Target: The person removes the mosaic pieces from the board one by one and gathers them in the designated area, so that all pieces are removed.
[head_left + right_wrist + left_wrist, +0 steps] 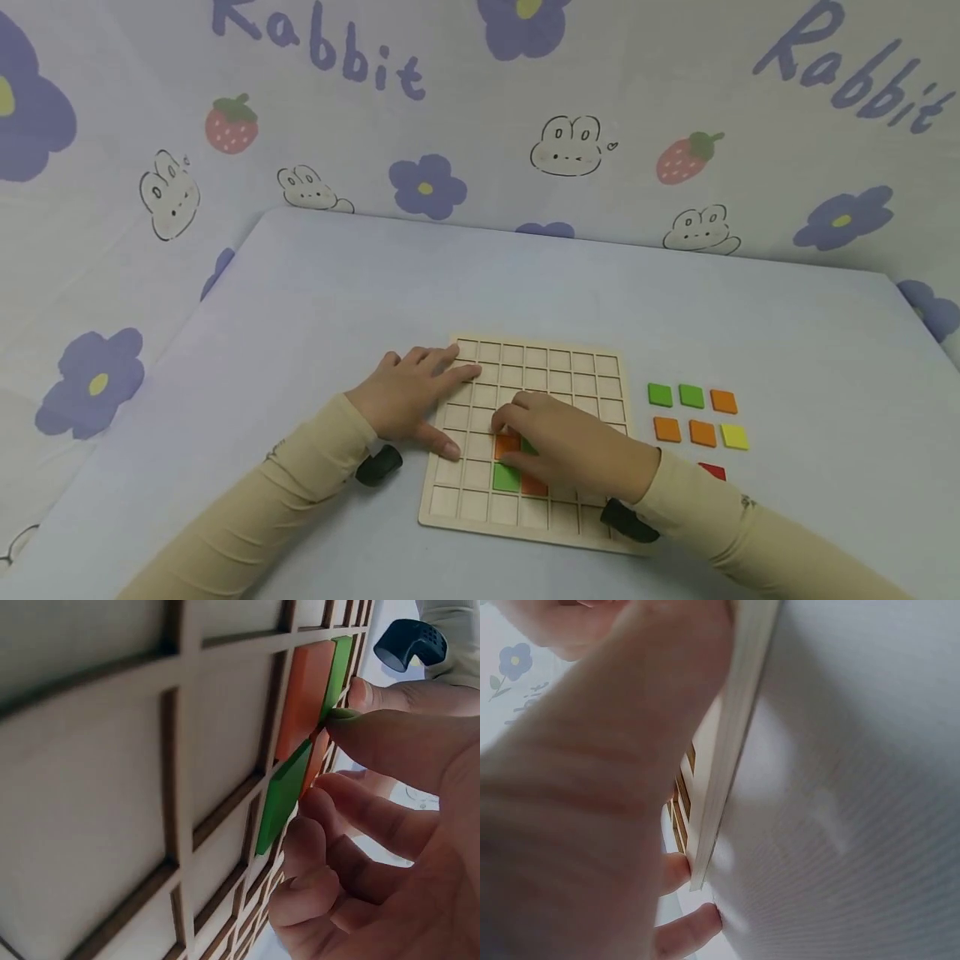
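Observation:
A wooden grid board (480,521) lies on the table. My left hand (408,392) rests on its left edge with fingers spread, the thumb on a left cell. My right hand (577,437) bends over the middle, with thumb and index finger at opposite sides of an orange tile (507,447), which sits in a block with a green tile (506,477), another green tile (285,796) and a second orange tile (306,694). In the right wrist view, the other fingers curl beside the block. The left wrist view shows the board's side edge (724,761) and left fingertips (694,930).
Right of the board lie loose tiles in rows: green (660,395), orange (702,433) and yellow (735,437), plus a red one (712,472) partly behind the right sleeve (697,492). A patterned cloth (480,108) hangs behind the pale table (375,275).

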`<state>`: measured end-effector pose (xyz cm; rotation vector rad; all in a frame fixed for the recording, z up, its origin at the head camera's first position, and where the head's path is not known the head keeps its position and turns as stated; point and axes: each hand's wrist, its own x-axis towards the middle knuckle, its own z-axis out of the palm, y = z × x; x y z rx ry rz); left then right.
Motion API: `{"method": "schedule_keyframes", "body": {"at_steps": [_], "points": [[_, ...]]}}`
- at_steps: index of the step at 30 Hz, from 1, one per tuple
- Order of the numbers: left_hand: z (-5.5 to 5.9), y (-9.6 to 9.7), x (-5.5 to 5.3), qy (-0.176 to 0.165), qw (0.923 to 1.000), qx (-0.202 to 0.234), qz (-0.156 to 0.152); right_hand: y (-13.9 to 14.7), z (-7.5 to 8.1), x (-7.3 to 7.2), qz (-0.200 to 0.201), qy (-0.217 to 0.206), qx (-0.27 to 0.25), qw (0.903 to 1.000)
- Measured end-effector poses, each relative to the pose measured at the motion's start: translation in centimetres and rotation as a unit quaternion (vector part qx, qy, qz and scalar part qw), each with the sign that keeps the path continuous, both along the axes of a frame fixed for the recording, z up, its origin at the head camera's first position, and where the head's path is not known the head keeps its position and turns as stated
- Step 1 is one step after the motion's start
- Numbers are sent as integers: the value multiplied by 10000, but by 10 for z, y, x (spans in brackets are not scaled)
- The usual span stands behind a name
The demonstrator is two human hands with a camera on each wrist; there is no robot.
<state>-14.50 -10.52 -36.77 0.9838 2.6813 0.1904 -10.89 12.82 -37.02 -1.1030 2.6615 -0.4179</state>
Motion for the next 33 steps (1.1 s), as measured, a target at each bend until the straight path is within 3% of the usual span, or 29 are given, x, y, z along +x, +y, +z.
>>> {"method": "schedule_keyframes", "body": {"at_steps": [12, 24, 29, 33], "points": [[-2, 1, -1, 13, 9999, -138, 30, 1, 2, 4, 17, -219, -157, 9996], [-3, 0, -3, -11, 10000, -68, 26, -1, 0, 7, 18, 301, 38, 9995], [-5, 1, -3, -13, 10000, -89, 33, 5, 7, 9, 90, 690, 11, 9976], [-6, 1, -3, -24, 9999, -151, 78, 15, 16, 10, -72, 661, -101, 9977]]}}
